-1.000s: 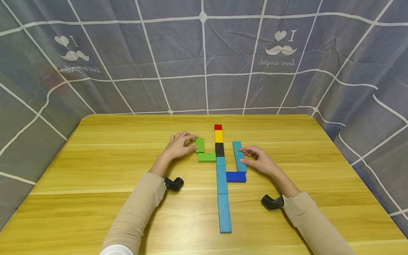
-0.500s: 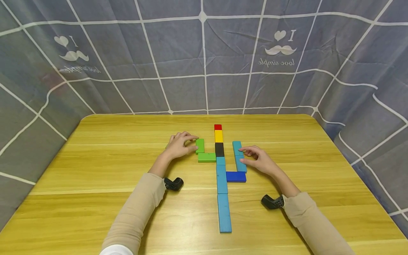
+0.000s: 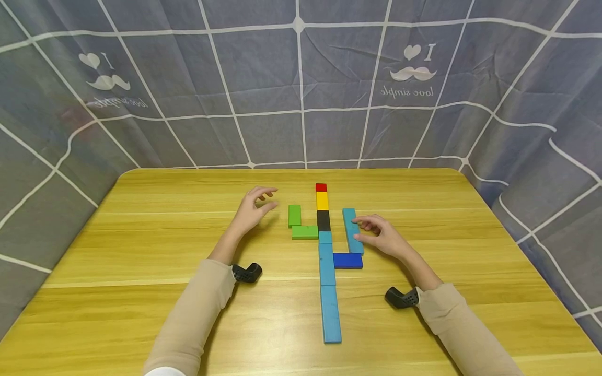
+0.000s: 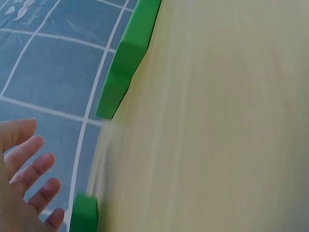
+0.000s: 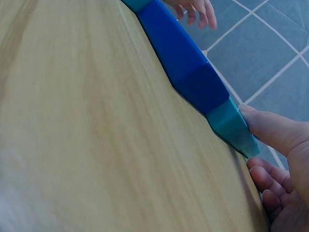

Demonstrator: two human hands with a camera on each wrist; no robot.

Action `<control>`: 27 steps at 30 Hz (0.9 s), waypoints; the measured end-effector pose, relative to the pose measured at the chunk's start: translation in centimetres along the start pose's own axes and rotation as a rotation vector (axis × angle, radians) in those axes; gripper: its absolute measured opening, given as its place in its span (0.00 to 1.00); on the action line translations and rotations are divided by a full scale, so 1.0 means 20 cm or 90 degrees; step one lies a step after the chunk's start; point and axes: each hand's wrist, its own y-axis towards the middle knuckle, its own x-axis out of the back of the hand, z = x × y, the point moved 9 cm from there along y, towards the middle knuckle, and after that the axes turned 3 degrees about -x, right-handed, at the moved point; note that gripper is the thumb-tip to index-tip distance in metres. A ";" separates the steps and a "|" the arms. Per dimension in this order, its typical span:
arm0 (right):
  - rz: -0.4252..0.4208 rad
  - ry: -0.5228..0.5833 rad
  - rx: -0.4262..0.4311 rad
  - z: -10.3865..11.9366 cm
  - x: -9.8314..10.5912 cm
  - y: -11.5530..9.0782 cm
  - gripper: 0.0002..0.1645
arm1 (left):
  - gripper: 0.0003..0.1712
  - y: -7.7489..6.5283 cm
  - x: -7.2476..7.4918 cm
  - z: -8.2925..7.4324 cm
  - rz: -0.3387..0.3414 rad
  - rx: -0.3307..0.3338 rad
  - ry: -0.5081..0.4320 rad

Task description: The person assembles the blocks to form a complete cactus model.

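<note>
My left hand [image 3: 250, 211] is apart from the two green blocks, its fingers loosely bent and holding nothing. One green block [image 3: 294, 215] points away from me; the other green block [image 3: 305, 232] lies crosswise at its near end. In the left wrist view, a separate green block [image 4: 83, 213] shows beside the fingertips; the head view does not show it. My right hand [image 3: 383, 236] touches the right edges of two light blue blocks [image 3: 349, 218] with thumb and forefinger, the other fingers curled under. A dark blue block [image 3: 348, 260] joins their near end to the middle column.
A column runs down the middle of the wooden table [image 3: 141, 313]: a red block [image 3: 321, 187], a yellow block [image 3: 322, 201], a black block [image 3: 324, 221], then several light blue blocks [image 3: 331, 313]. A grey curtain [image 3: 263, 78] hangs behind the table.
My left hand has let go of the upright green block and moved left, away from it. That block had shifted slightly towards me before. The right hand stays in place.
</note>
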 end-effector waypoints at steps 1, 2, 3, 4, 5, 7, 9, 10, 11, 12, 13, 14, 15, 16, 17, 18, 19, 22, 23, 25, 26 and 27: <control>0.000 0.000 0.000 0.00 0.00 0.00 0.22 | 0.20 -0.01 0.02 0.00 -0.006 0.008 -0.012; 0.000 0.000 0.001 0.00 0.00 0.00 0.22 | 0.20 -0.03 0.05 -0.01 -0.007 0.020 -0.022; -0.001 0.000 0.001 0.00 0.00 0.00 0.22 | 0.21 -0.04 0.07 -0.03 -0.007 0.029 -0.024; -0.001 0.000 0.002 0.00 0.00 0.00 0.22 | 0.21 -0.06 0.10 -0.04 -0.004 0.038 -0.025; 0.000 0.001 0.002 0.00 0.00 0.00 0.22 | 0.21 -0.08 0.12 -0.06 0.001 0.046 -0.025; -0.001 0.003 0.002 0.00 0.00 0.00 0.22 | 0.22 -0.12 0.16 -0.08 0.012 0.057 -0.025; -0.001 0.003 0.001 0.00 0.00 0.00 0.22 | 0.23 -0.14 0.18 -0.06 0.026 0.061 -0.015; -0.001 0.002 0.001 0.00 0.00 0.00 0.22 | 0.23 -0.15 0.19 -0.03 0.034 0.061 -0.006; -0.001 0.002 0.001 0.00 0.00 0.00 0.22 | 0.23 -0.16 0.20 0.00 0.042 0.058 0.006; -0.001 0.001 0.000 0.00 0.00 0.00 0.22 | 0.23 -0.17 0.20 0.03 0.051 0.056 0.015; -0.002 0.000 0.001 0.01 0.00 0.00 0.22 | 0.24 -0.18 0.21 0.06 0.061 0.051 0.029; -0.001 0.000 0.001 0.01 0.00 0.00 0.22 | 0.24 -0.18 0.21 0.10 0.070 0.048 0.039; -0.001 0.000 0.001 0.01 0.00 0.00 0.22 | 0.24 -0.19 0.22 0.13 0.078 0.042 0.053; -0.001 0.000 0.000 0.01 0.00 0.00 0.22 | 0.24 -0.19 0.22 0.15 0.083 0.036 0.065; -0.001 0.000 0.000 0.01 0.00 0.00 0.22 | 0.25 -0.20 0.22 0.16 0.088 0.028 0.079; -0.001 0.000 0.000 0.01 0.00 0.00 0.22 | 0.25 -0.20 0.22 0.17 0.094 0.023 0.090; -0.001 0.001 -0.001 0.01 0.00 0.00 0.22 | 0.26 -0.20 0.22 0.18 0.100 0.017 0.107; -0.001 0.001 -0.001 0.01 0.00 0.00 0.22 | 0.26 -0.21 0.21 0.19 0.113 0.001 0.146; -0.001 0.001 0.000 0.01 0.00 0.00 0.22 | 0.26 -0.21 0.21 0.19 0.117 -0.002 0.156; 0.000 0.001 0.000 0.01 0.00 0.00 0.22 | 0.26 -0.21 0.20 0.19 0.122 -0.002 0.164; 0.001 0.001 0.001 0.01 0.00 0.00 0.22 | 0.25 -0.21 0.20 0.19 0.122 -0.003 0.165; 0.001 0.000 0.001 0.01 0.00 0.00 0.22 | 0.24 -0.21 0.20 0.19 0.121 -0.001 0.166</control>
